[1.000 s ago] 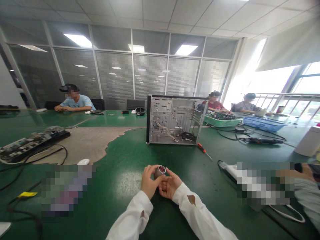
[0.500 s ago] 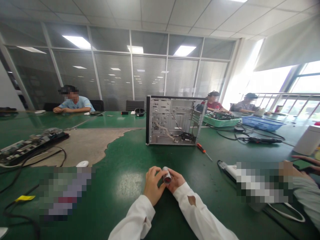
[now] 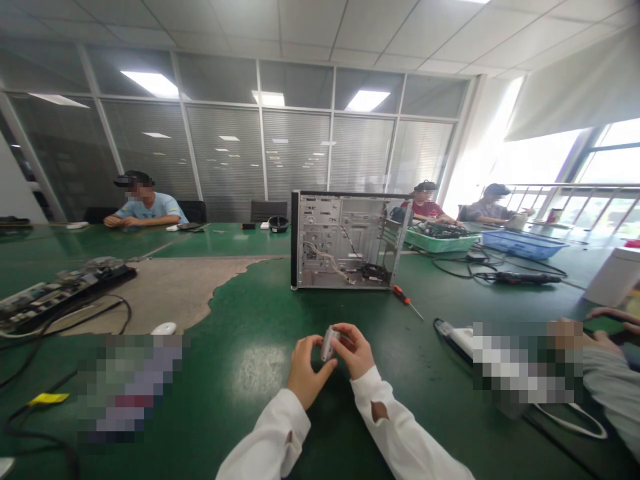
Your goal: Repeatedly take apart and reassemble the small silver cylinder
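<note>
A small silver-grey object (image 3: 329, 344) is held above the green table (image 3: 240, 413), between my two hands. My right hand (image 3: 356, 350) pinches it from the right with thumb and fingers. On its left side, my left hand (image 3: 306, 372) is curved round it, fingertips at its upper edge and thumb near its lower end. Beyond my hands stands an open computer case (image 3: 345, 243), with cables and a black part inside. An orange-handled screwdriver (image 3: 401, 295) lies at the case's lower right corner.
Another person's hands (image 3: 610, 333) are at the right edge, near a white power strip (image 3: 465, 340). Green (image 3: 440, 243) and blue (image 3: 525, 247) baskets stand behind. A circuit assembly (image 3: 65, 287) and black cables lie left. Several people sit round the table.
The small object has turned from end-on to a more upright, side-on pose. My right hand has shifted up and right, its fingers now over the object's upper right.
</note>
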`<state>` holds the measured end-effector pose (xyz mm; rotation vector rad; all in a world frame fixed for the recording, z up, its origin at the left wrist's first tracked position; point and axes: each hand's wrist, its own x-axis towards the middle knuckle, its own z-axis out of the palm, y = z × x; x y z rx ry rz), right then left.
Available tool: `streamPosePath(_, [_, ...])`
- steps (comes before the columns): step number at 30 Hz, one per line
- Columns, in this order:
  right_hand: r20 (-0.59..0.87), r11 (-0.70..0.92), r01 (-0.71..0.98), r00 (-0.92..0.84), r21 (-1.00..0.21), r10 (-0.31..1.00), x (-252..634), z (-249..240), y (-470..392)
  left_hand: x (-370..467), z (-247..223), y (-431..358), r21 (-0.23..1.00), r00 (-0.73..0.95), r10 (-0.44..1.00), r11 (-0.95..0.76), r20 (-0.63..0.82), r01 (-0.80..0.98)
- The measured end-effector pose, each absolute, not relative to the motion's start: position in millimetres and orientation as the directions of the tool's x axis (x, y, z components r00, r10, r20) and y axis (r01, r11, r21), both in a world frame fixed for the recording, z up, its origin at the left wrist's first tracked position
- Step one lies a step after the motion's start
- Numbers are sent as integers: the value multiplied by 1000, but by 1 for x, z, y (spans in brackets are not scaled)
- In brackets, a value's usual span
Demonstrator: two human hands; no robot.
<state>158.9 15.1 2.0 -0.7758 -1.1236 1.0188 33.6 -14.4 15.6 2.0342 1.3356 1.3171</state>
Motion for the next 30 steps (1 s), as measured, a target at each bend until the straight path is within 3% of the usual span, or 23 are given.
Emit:
streamPosePath(4, [506,507,-13,11,-862,862,156,9,3,34,13,-11,723,83,864,-464,496,512])
streamPosePath(11, [716,697,273,-36,-664,697,154,25,-8,32,12,-7,678,65,847,-467,528,567])
streamPosePath(19, [741,722,350,-106,-597,663,153,27,-9,29,10,-4,672,77,828,-502,556,545])
streamPosePath(30, [717,722,417,-206,-552,667,156,17,-3,28,1,0,755,80,837,-527,542,390])
